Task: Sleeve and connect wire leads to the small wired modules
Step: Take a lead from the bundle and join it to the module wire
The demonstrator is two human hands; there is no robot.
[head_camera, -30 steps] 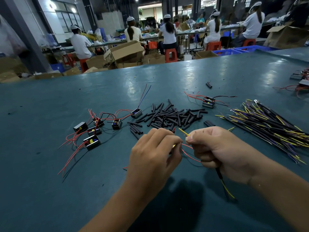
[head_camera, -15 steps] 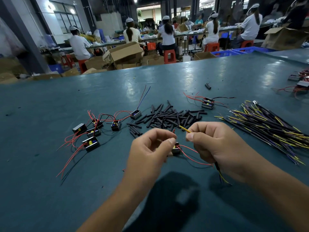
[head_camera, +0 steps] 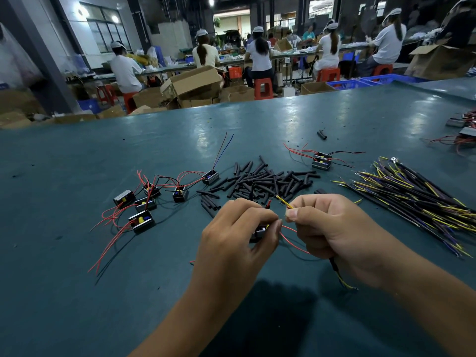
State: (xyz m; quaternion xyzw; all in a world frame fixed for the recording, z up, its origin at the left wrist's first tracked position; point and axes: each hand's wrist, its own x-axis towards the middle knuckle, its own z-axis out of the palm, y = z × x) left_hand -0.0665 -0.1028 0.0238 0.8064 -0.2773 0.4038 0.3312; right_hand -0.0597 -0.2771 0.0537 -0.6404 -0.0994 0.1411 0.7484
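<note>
Teal table (head_camera: 77, 292) in a busy workshop, two hands meeting over it.
Left hand (head_camera: 237, 235) curls round a small black module (head_camera: 260, 231), just above the table; right hand (head_camera: 332, 228) pinches a yellow wire lead (head_camera: 283, 202) beside it, red wires (head_camera: 291, 240) looping between. Beyond lie a heap of black sleeves (head_camera: 262, 180), more modules (head_camera: 144, 204) at left, bundled leads (head_camera: 412, 194) at right.

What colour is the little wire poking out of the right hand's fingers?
Yellow. The wire sticks up from the right hand; the head view shows it.
</note>
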